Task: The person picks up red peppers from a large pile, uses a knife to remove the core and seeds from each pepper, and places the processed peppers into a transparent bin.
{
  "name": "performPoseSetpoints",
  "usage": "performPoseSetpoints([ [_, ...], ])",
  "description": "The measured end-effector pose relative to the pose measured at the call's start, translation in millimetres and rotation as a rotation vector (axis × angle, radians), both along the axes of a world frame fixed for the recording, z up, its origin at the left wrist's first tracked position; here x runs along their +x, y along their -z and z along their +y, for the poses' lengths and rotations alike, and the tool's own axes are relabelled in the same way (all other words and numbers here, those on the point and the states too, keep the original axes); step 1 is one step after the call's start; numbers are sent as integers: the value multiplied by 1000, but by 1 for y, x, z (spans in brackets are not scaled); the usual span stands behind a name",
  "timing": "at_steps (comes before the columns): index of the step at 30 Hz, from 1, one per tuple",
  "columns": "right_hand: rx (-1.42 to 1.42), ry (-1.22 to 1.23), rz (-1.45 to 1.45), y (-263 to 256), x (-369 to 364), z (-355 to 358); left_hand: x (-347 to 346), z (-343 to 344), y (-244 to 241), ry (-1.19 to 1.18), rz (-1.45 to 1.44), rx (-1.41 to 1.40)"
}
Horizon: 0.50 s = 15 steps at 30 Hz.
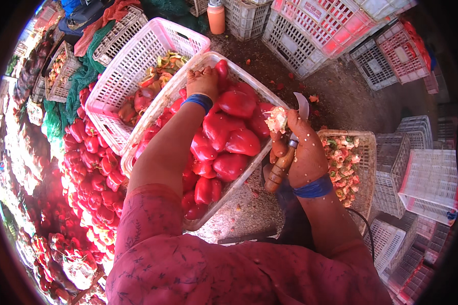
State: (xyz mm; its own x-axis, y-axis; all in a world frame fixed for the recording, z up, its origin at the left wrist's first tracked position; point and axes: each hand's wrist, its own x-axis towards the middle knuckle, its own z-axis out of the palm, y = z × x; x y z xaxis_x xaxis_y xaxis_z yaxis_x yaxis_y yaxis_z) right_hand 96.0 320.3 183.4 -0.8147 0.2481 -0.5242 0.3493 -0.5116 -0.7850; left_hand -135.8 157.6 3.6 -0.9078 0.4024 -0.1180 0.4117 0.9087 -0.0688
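Observation:
My right hand (307,152) grips a knife by its wooden handle (280,169), and the curved blade (302,105) points away past my thumb. Between that thumb and the fingers sits a pale, seedy pepper core (277,120). Seeds cling to my skin. My left hand (203,83) is over the far side of a crate (233,190) heaped with red bell peppers (223,131). Its fingers are curled beside one red pepper (221,69); whether they hold anything is hidden.
A pink-and-white crate (116,82) beyond holds discoloured pepper pieces (168,65). On the right, a crate (366,164) contains pepper cores (341,164). A large pile of red peppers (93,160) lies left. Stacked crates (297,38) and an orange bottle (216,19) stand ahead.

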Motion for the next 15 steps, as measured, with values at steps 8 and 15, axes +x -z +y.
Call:
performPoseSetpoints([
  [8,-31,47,-22,0,11,-3,8,6,-16,-79,10,183],
  [15,24,-10,20,0,3,-5,-1,-12,14,111,132,126],
])
